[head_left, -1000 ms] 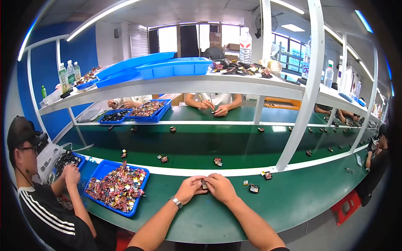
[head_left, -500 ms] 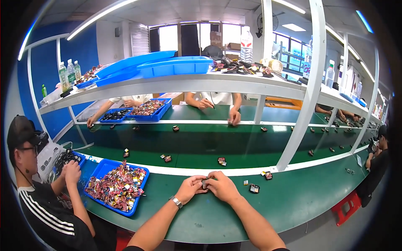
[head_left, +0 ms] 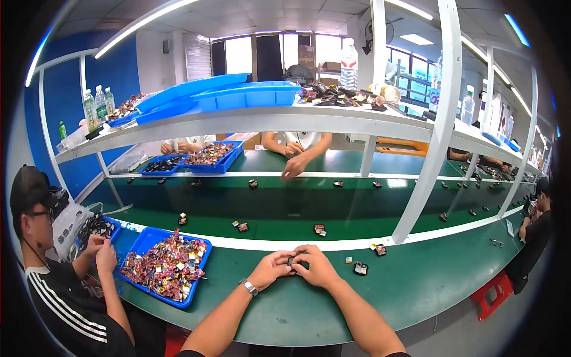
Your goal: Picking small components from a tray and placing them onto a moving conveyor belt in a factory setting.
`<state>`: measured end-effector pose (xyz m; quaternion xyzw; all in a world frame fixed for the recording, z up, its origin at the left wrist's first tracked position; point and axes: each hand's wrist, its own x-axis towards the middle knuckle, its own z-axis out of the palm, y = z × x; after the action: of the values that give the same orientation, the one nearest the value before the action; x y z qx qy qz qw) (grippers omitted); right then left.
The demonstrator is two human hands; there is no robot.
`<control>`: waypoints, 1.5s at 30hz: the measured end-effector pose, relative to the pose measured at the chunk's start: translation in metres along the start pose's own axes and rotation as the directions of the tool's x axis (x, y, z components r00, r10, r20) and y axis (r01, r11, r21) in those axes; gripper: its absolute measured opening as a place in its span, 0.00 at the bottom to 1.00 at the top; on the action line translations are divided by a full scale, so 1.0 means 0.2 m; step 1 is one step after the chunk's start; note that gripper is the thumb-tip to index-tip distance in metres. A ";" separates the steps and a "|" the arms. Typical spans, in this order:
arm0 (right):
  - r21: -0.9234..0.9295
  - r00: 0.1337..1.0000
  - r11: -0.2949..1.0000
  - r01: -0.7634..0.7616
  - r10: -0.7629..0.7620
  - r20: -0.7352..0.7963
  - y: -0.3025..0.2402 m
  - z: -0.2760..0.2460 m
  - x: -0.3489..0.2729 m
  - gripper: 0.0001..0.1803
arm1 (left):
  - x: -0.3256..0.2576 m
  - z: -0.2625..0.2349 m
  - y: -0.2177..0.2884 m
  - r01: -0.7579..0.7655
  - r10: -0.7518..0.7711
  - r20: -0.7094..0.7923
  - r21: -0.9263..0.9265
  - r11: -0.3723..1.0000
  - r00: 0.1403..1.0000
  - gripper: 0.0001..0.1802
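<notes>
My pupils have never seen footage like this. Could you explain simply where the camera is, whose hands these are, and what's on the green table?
There is no robot here: a person works with two bare hands. The view comes from a wide fisheye camera worn on the person's head, looking down, so straight edges appear bent.

The left hand and right hand meet in the middle, their fingertips around a small dark part. Its details are mostly hidden.

On the green table, a blue tray heaped with small parts stands to the left. To the right lie a small dark assembly and a tiny pale piece. At the far left sits a co-worker.
</notes>
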<state>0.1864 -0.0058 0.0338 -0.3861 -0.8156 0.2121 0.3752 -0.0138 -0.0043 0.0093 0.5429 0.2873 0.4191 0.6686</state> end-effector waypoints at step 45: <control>0.032 0.977 0.996 0.081 -0.074 -0.198 -0.05 0.09 -0.01 0.10 | 0.00 0.02 -0.01 -0.033 0.028 -0.123 -0.041 0.999 0.992 0.14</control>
<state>0.1691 -0.0141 0.0283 -0.3656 -0.7845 0.1742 0.4695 -0.0095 -0.0060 0.0086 0.5061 0.3103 0.4678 0.6548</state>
